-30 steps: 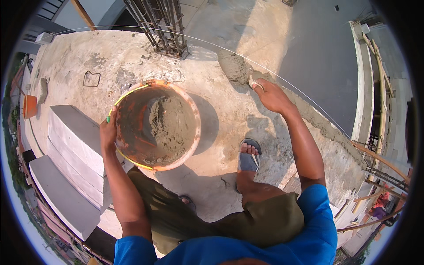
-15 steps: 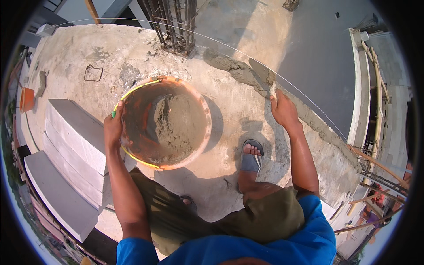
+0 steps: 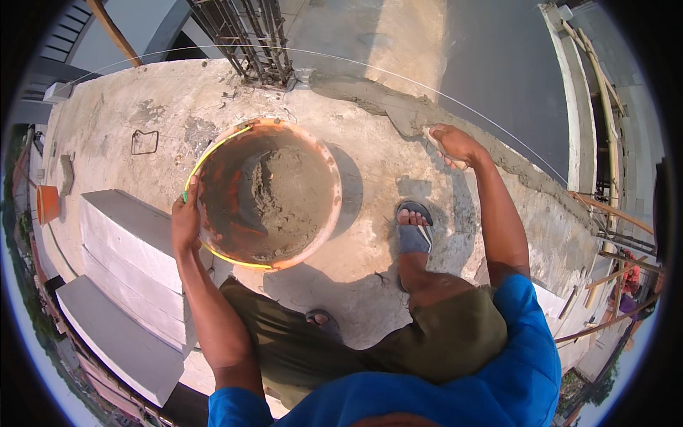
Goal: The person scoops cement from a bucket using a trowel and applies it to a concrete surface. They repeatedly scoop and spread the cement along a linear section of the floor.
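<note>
An orange bucket [image 3: 333, 203] with a yellow handle [image 3: 203, 160] stands on the concrete, part-filled with grey wet mortar [image 3: 292, 196]. My left hand [image 3: 186, 222] is closed on its left rim, beside the handle. Over to the right, my right hand [image 3: 462, 144] is wrapped round the pale handle of a trowel [image 3: 431, 135]. The trowel's grey blade lies against a strip of fresh mortar [image 3: 345, 91] along the slab edge, and its outline blends with the mortar.
A taut white string [image 3: 491, 127] runs above the mortar strip. Steel rebar [image 3: 260, 46] rises at the far side. Pale blocks [image 3: 131, 245] are stacked left of the bucket, with a bent wire [image 3: 145, 142] beyond. My sandaled foot [image 3: 414, 226] is right of the bucket.
My right hand has turned and moved forward, bringing the trowel blade from tilted up to flatter on the mortar. The mortar there looks more spread out. My left hand keeps the bucket rim.
</note>
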`<state>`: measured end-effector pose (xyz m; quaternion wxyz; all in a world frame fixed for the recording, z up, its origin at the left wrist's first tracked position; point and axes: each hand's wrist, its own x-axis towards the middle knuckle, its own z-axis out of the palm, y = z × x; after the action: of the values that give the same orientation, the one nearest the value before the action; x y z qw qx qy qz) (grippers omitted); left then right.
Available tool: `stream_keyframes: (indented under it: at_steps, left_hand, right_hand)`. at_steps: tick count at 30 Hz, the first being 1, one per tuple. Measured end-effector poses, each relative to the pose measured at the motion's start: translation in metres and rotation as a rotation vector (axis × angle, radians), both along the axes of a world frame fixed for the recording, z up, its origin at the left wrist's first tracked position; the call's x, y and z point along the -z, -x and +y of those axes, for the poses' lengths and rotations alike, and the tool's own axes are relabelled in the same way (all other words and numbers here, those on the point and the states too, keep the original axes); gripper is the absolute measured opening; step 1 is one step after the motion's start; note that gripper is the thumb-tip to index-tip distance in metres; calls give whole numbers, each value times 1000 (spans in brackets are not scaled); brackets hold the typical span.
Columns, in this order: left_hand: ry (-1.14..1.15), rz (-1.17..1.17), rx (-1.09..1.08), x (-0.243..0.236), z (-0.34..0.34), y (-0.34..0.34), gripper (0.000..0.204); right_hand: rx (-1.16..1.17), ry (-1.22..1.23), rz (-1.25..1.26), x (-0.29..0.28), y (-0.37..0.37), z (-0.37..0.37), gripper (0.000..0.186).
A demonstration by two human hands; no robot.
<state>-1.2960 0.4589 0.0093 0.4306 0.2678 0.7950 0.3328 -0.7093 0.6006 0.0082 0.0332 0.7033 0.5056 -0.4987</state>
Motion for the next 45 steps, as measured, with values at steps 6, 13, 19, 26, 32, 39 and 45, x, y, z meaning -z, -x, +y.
stream_keyframes:
  at_steps: [6,13,19,26,32,39,45]
  left_hand:
    - [-190,-173,100,-60,25,-89,50]
    - [-161,162,334,-109,29,-186,50]
    - [-222,197,299,-104,12,-193,49]
    - [-155,224,347,-108,17,-199,49]
    - [-207,199,326,-101,11,-194,49]
    - [-150,178,287,-99,19,-174,48]
    - [-51,171,14,-18,-11,-6,68]
  right_hand:
    - [-454,-559,43,-92,23,-75,43]
    - [-1035,-661,-394,-20,146,-115,45]
    - [-1002,-278,-137,-67,136,-139,39]
    - [-849,98,87,-39,124,-98,44]
    - [-959,-160,-42,-24,126,-121,41]
    - [-590,107,479,-2,136,-140,52]
    - [-229,407,637,-96,89,-83,55]
